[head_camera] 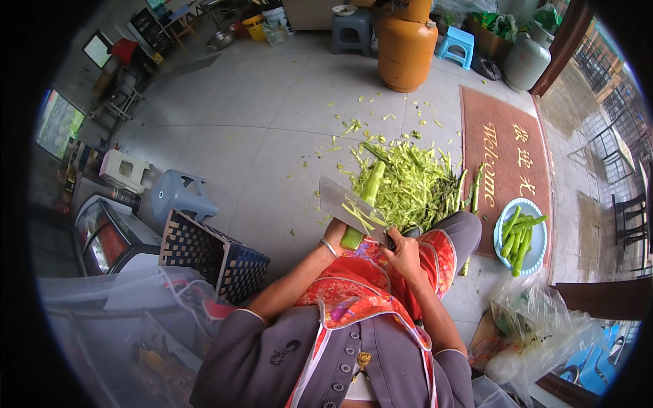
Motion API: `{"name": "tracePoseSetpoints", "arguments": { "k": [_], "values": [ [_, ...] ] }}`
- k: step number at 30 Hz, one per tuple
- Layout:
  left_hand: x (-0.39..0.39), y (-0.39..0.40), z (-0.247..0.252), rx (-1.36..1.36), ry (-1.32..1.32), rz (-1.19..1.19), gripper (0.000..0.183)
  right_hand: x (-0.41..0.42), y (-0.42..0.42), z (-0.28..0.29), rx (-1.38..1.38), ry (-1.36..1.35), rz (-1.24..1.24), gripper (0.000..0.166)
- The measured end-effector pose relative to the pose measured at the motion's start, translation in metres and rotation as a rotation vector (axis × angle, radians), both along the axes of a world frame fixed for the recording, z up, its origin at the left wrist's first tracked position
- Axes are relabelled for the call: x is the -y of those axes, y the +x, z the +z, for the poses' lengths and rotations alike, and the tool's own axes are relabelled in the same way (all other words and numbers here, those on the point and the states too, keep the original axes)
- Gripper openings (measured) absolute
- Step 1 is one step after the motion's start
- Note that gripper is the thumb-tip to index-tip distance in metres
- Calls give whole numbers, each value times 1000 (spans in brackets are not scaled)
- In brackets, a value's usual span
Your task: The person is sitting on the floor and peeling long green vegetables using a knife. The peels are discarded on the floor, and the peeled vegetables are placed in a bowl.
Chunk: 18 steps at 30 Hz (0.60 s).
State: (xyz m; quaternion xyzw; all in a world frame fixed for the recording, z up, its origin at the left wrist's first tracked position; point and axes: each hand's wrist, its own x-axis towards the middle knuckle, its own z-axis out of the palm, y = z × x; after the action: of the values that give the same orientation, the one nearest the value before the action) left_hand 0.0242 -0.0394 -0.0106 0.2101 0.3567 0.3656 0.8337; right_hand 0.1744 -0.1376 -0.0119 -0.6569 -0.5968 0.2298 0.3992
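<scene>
My left hand (334,236) grips a thick green stem, probably celtuce (374,182), near its lower end. The stem points away from my lap, and part of it is hidden behind the blade. In my right hand (405,256) is the handle of a cleaver (334,196), its broad blade lying across the stem. Pale green strips of peel cling to the blade. Beyond my knees a heap of green peelings (413,176) spreads over the floor tiles. A light blue basin (498,252) on the right contains several peeled green stems (521,235).
A red doormat (474,115) bearing writing lies by the doorway. Farther off stand an orange gas cylinder (406,48), a grey cylinder (528,58) and a blue stool (457,45). On the left are a grey-blue stool (181,194) and a woven basket (240,273). Plastic bags (541,321) lie right.
</scene>
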Motion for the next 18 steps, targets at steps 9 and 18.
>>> {"name": "tracePoseSetpoints", "arguments": {
  "k": [9,18],
  "values": [
    [5,-13,-5,35,26,-197,32,-23,8,-48,-230,-49,-221,18],
    [-1,-8,-14,21,149,-129,27,-8,4,-3,-134,38,-89,17]
  ]
}}
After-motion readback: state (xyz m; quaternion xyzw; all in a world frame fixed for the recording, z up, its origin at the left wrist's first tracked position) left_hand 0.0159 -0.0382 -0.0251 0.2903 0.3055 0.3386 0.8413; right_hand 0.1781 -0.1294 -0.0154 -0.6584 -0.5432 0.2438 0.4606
